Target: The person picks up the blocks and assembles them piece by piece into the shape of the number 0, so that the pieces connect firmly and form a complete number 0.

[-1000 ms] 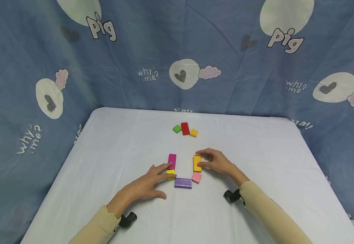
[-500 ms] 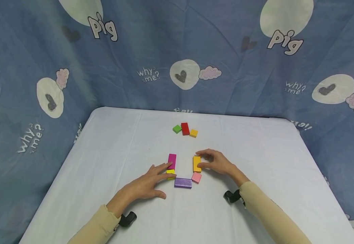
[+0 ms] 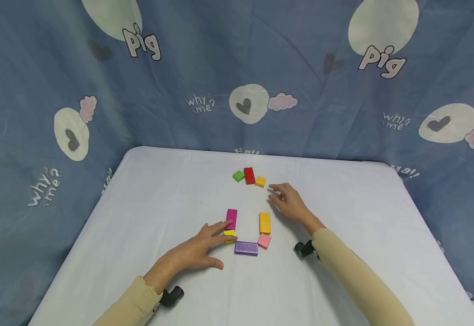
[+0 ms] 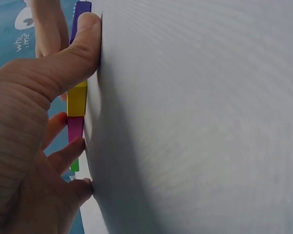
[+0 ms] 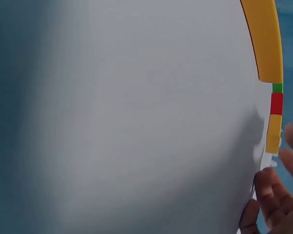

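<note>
In the view from my head, my right hand [image 3: 292,203] has let go of the long orange block [image 3: 264,223], which it was touching half a second ago, and has gone up the white bench [image 3: 355,208]. Now it is just beside the small orange block [image 3: 260,181], on its right, with the fingers a little bent and a small gap between finger and thumb. The long orange block lies in the same spot as before, with the pink block [image 3: 264,241] at its near end. My left hand [image 3: 198,246] has stayed put, fingers spread wide, reaching over the magenta block [image 3: 231,217] and the yellow block [image 3: 229,233], with the purple block [image 3: 246,248] just past them. The red block [image 3: 249,175] sits between the green block [image 3: 239,175] and the small orange block, same as before. In the left wrist view, my thumb hides part of the purple block, and I can't tell if my fingers press on anything. In the right wrist view, my fingers are near the small orange block but apart from it.
</note>
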`<move>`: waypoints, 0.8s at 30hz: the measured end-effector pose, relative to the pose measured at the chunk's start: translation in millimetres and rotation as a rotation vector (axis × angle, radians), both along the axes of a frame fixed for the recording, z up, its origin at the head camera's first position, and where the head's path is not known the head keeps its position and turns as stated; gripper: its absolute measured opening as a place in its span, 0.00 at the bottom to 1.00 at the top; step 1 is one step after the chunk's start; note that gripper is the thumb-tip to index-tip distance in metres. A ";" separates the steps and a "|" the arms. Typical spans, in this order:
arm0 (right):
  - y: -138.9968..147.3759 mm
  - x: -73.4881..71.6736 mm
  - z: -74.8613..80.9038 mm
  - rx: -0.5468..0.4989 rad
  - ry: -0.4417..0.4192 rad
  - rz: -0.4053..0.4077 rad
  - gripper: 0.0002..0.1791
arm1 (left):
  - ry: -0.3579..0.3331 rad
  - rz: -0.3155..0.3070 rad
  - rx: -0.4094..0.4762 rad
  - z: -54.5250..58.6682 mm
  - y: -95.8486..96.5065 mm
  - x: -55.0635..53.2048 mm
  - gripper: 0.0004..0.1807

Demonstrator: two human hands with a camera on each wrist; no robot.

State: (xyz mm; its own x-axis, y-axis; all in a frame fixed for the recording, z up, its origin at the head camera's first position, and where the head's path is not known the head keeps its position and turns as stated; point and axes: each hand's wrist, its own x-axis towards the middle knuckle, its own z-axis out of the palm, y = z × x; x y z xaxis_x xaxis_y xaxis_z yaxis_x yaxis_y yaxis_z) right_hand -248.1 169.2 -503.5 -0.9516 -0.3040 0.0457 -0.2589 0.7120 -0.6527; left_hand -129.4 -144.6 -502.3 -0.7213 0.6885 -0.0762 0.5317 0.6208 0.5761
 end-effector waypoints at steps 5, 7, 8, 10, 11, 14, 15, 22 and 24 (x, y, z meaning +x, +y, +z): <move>-9.5 -14.3 1.3 0.064 -0.010 -0.052 0.25 | 0.000 0.007 -0.005 -0.6 -0.7 0.8 0.41; -12.5 -18.9 1.7 0.081 -0.016 -0.065 0.26 | 0.001 0.007 -0.004 -1.4 -1.6 0.9 0.41; -13.8 -20.8 1.9 0.087 -0.019 -0.071 0.26 | 0.002 0.005 -0.004 -2.1 -1.8 1.0 0.42; -16.0 -24.1 1.8 0.094 -0.022 -0.080 0.27 | 0.007 -0.003 -0.002 -3.3 -1.7 1.0 0.42; -16.8 -25.5 1.5 0.096 -0.023 -0.083 0.27 | 0.008 -0.008 0.001 -3.7 -1.6 0.9 0.41; -19.3 -28.7 1.0 0.097 -0.029 -0.087 0.27 | 0.001 -0.008 -0.007 -4.0 -0.7 1.1 0.41; -20.3 -29.5 1.1 0.095 -0.030 -0.086 0.27 | -0.003 -0.006 -0.012 -3.8 -0.5 1.2 0.41; -30.3 -36.2 2.2 0.102 -0.039 -0.097 0.25 | -0.005 0.002 -0.012 -0.9 -1.4 1.8 0.41; -32.3 -37.9 3.6 0.102 -0.039 -0.098 0.24 | 0.006 -0.004 -0.001 0.2 -2.1 1.6 0.42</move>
State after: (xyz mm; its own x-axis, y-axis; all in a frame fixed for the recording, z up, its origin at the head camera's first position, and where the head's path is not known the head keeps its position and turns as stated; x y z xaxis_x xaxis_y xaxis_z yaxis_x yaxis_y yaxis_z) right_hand -285.9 137.0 -499.9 -0.9773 -0.2111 -0.0182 -0.1610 0.7957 -0.5839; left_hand -127.8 -146.7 -502.1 -0.7193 0.6909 -0.0729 0.5373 0.6197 0.5721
